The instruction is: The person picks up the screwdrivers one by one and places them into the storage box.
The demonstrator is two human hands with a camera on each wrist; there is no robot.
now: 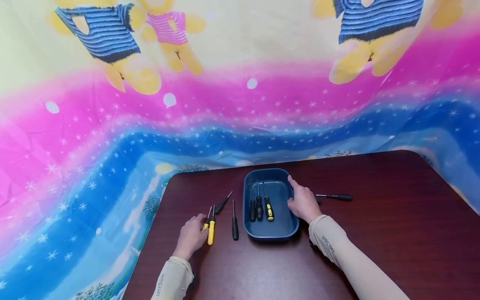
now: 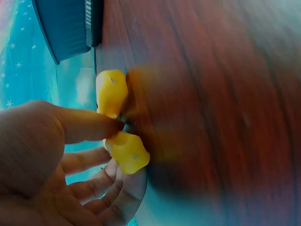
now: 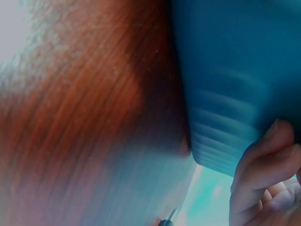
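My left hand (image 1: 192,235) pinches a yellow-handled screwdriver (image 2: 129,154) between thumb and fingers, at the left of the table. A second yellow-handled screwdriver (image 1: 211,233) lies right beside it, on the other side of the thumb. At the table's middle, my right hand (image 1: 305,203) grips the right side of a dark blue tray (image 1: 279,228), thumb over the rim and fingers against the outer wall. Inside the tray lie two black screwdrivers (image 1: 259,210) and a black-and-yellow screwdriver (image 1: 269,211), side by side with their shafts pointing away.
Between left hand and tray lies a black screwdriver (image 1: 235,228), with a slanted black pointed tool (image 1: 222,205) near it. Right of the tray is another black screwdriver (image 1: 342,197), and a dark handle end (image 1: 318,201) partly hidden by the right hand. A printed cloth (image 1: 225,108) hangs behind the table.
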